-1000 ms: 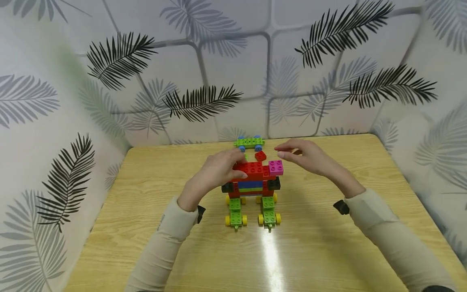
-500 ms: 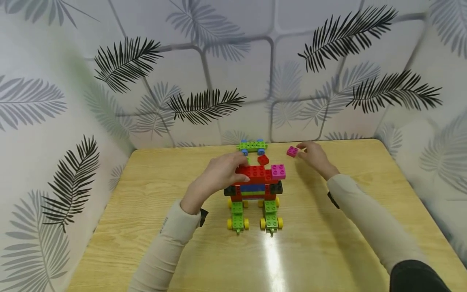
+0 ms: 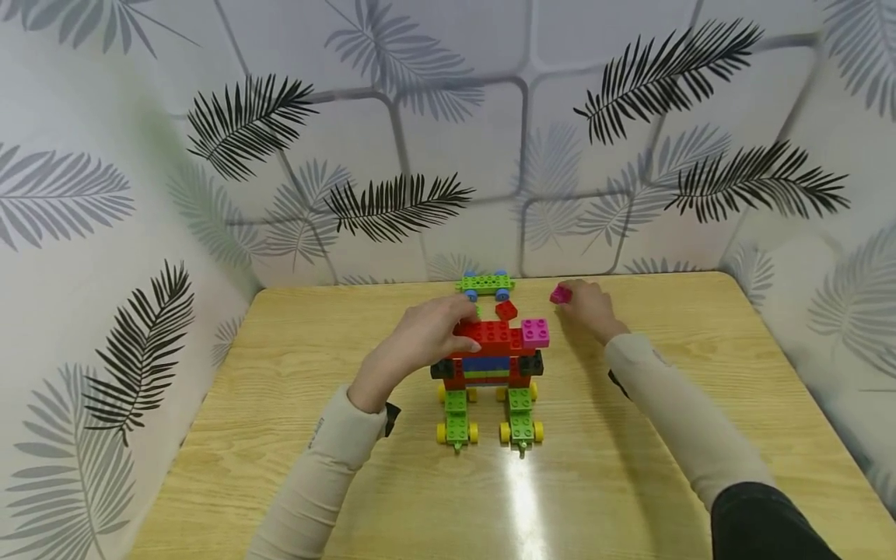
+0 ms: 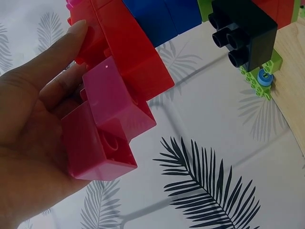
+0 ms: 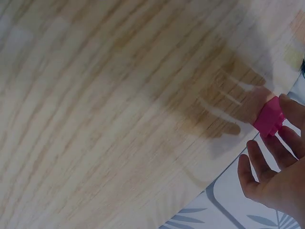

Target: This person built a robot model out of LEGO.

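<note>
In the head view, my left hand [image 3: 430, 333] grips the red top bricks [image 3: 488, 336] of a brick model on green wheeled bases. Two pink bricks [image 4: 112, 114] jut from the model's end beside my left palm in the left wrist view; in the head view that hand hides them. A pink brick [image 3: 535, 333] also caps the model's right end. By the table's back edge, my right hand [image 3: 590, 309] pinches a loose magenta brick [image 5: 270, 117] between thumb and fingers. The right wrist view has its other fingers spread apart.
Behind the model stands a green wheeled base [image 3: 486, 285] with blue wheels, close to the wall. A loose red brick [image 3: 506, 310] lies between it and the model. The wooden table [image 3: 301, 350] meets a leaf-patterned wall covering [image 3: 462, 117] at the back.
My right hand has moved back from beside the model to the loose magenta brick and now pinches it. The left hand keeps its grip on the model.
</note>
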The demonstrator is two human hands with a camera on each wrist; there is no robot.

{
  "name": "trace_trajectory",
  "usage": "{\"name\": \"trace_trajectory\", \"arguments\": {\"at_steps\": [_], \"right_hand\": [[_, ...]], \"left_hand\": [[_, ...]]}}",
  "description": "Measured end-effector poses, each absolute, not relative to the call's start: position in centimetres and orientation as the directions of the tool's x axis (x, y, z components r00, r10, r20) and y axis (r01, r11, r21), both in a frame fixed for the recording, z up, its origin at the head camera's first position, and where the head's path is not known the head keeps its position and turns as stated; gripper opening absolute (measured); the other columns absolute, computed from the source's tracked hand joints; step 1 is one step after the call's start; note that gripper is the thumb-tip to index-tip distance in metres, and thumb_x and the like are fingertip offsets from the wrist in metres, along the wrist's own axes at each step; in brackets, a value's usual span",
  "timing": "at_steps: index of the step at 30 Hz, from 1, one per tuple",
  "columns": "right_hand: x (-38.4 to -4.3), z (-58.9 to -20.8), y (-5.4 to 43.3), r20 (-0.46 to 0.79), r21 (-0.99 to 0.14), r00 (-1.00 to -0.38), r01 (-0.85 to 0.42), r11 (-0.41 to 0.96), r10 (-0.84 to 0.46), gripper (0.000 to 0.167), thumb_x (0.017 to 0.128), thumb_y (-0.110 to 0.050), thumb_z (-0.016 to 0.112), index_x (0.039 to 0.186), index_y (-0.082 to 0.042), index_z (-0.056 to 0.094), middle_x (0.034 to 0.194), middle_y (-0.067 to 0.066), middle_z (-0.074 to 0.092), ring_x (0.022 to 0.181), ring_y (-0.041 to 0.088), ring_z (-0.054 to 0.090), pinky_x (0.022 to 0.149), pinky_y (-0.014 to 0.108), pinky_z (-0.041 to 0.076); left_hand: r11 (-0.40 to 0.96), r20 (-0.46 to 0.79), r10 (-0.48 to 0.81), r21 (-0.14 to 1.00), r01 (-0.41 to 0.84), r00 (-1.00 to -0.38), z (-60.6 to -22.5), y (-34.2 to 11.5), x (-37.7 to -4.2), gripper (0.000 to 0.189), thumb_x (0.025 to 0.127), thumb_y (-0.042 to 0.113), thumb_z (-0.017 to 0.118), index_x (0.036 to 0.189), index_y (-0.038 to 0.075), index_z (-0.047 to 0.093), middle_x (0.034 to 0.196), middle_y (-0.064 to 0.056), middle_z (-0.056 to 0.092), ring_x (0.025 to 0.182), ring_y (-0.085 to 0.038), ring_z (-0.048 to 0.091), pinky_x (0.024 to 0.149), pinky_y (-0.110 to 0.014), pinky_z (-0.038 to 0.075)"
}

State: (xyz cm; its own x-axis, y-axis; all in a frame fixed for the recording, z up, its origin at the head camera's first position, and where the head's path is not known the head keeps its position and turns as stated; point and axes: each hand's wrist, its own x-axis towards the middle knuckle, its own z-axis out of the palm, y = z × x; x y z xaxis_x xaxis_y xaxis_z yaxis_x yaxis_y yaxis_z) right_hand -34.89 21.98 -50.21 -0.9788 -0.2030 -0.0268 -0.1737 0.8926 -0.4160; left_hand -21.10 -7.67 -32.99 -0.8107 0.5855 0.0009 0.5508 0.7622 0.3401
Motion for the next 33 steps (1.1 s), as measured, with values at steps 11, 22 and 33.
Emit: {"name": "trace_trajectory", "arguments": {"at_steps": [11,22,33], "right_hand": [[-32.9,-49.9,21.5,0.066,-0.497,-0.97,-0.236,0.835,-0.235,0.033,0.089,-0.012,0.07,0.115,0.005,0.06,0.104,0.022,0.063,0.095,0.035,0.06,0.08,0.049,0.049],[-27.3,-41.7,20.9,0.302,-0.704,-0.917,-0.399,0.588,-0.261,0.036,0.091,-0.021,0.069,0.12,-0.001,0.063,0.113,0.015,0.063,0.102,0.03,0.059,0.089,0.05,0.047],[-21.6,-35.9,20.6,0.401,-0.646,-0.802,-0.59,0.485,-0.443,0.032,0.088,-0.02,0.072,0.119,-0.012,0.067,0.116,-0.001,0.065,0.103,0.013,0.059,0.089,0.037,0.048]], "left_hand": [[0.759,0.008,0.585,0.348,0.55,-0.811,-33.0,-7.5,-20.9,0.023,0.085,0.028,0.074,0.1,0.012,0.065,0.093,0.001,0.058,0.075,-0.016,0.052,0.059,-0.029,0.042],[0.766,0.006,0.579,0.339,0.547,-0.815,-32.9,-7.5,-20.7,0.023,0.086,0.028,0.074,0.1,0.013,0.064,0.093,0.001,0.058,0.075,-0.016,0.052,0.06,-0.029,0.042],[0.761,0.011,0.585,0.337,0.554,-0.811,-32.9,-7.4,-20.6,0.023,0.086,0.028,0.074,0.1,0.012,0.065,0.094,0.001,0.059,0.075,-0.015,0.053,0.059,-0.029,0.042]]}}
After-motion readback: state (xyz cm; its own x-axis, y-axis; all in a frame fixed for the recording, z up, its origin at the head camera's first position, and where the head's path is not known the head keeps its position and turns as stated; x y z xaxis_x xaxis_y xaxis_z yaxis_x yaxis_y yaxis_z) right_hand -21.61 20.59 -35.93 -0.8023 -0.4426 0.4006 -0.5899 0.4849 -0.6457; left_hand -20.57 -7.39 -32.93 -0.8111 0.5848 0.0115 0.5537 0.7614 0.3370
